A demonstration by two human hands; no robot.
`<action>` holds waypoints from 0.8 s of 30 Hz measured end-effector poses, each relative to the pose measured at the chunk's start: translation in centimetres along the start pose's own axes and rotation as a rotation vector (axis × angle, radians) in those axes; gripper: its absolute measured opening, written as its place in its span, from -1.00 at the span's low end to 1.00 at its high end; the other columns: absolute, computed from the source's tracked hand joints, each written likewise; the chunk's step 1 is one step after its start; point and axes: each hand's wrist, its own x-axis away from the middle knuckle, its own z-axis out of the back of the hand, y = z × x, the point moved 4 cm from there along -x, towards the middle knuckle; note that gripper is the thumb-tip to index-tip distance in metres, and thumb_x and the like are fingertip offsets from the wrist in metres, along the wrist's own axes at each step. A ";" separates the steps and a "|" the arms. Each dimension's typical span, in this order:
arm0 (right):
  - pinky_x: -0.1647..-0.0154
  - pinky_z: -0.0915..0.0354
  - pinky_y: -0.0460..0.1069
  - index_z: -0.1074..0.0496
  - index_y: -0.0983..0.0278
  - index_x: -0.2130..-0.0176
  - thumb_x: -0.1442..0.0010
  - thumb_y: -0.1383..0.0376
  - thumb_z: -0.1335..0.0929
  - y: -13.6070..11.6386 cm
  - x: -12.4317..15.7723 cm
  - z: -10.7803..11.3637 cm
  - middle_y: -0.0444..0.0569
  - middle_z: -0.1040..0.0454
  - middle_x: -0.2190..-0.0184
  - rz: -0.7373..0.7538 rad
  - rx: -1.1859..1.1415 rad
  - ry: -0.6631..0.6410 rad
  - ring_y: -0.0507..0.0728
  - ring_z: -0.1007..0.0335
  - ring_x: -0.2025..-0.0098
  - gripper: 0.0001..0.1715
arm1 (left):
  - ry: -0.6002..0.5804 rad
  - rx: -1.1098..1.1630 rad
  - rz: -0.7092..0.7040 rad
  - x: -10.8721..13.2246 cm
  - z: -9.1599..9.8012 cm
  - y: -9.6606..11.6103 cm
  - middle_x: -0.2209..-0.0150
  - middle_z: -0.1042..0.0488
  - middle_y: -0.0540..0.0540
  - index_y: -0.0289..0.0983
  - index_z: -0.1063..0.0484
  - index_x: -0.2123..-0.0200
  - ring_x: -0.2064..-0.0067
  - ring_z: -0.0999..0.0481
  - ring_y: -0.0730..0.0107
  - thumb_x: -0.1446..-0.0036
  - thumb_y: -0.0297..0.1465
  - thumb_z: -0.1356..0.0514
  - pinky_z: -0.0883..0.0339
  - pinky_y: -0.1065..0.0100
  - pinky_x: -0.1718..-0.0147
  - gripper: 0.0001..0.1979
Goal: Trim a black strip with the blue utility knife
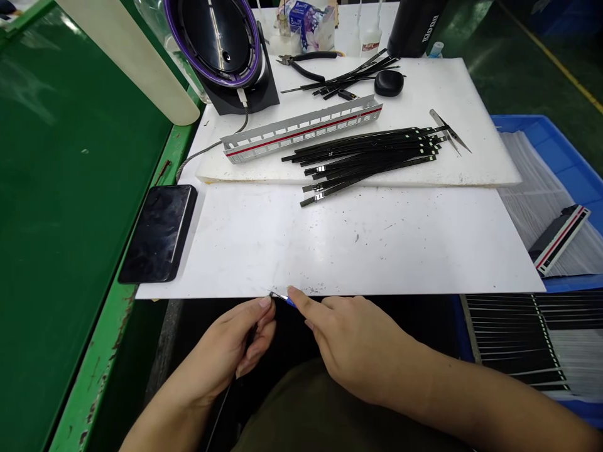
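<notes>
We saw left hand (226,344) pinching thin black strip (222,411), long way running back toward us; blue tip (291,302) just below white sheet (330,251) edge (tiny), right hand (358,351) open, pointer finger (294,294) touching it.

A green workbench (80,251) carries a white plastic sheet (330,251) and a black smartphone (157,233).

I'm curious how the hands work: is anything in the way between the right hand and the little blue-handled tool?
No, nothing visible is. The index finger of the right hand touches the small blue-handled tool at the near edge of the white sheet.
</notes>
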 end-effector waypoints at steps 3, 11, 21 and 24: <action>0.45 -0.14 0.01 -0.03 0.30 -0.45 -0.36 0.44 -0.15 0.1 0.0 -0.1 0.01 -0.57 0.32 0.001 0.008 -0.002 0.13 -0.45 0.39 -0.28 | -0.001 -0.002 0.004 -0.1 0.0 0.0 0.71 -0.17 0.11 -0.26 -0.22 0.53 0.73 0.02 0.66 -0.14 0.07 -0.21 0.12 0.58 0.78 -0.47; 0.49 -0.09 0.01 -0.03 0.30 -0.45 -0.34 0.45 -0.15 0.3 0.0 -0.4 -0.04 -0.53 0.37 0.013 0.018 0.025 0.10 -0.38 0.46 -0.26 | -0.005 0.003 -0.005 -0.1 0.0 -0.1 0.71 -0.18 0.11 -0.25 -0.22 0.53 0.73 0.02 0.66 -0.13 0.08 -0.22 0.11 0.57 0.79 -0.46; 0.54 0.01 0.00 -0.06 0.30 -0.44 -0.26 0.47 -0.18 0.5 -0.1 -0.7 -0.05 -0.51 0.40 0.026 0.105 0.039 0.08 -0.31 0.52 -0.20 | 0.025 0.000 0.001 -0.2 0.0 -0.3 0.71 -0.17 0.12 -0.25 -0.21 0.54 0.73 0.02 0.65 -0.11 0.09 -0.23 0.12 0.56 0.79 -0.46; 0.51 -0.04 0.01 -0.04 0.32 -0.45 -0.29 0.46 -0.17 0.5 0.0 -0.7 -0.04 -0.52 0.38 0.042 0.070 0.042 0.10 -0.34 0.49 -0.22 | 0.023 -0.009 -0.009 -0.3 0.0 -0.2 0.71 -0.17 0.12 -0.25 -0.21 0.54 0.73 0.02 0.65 -0.11 0.10 -0.23 0.12 0.56 0.79 -0.45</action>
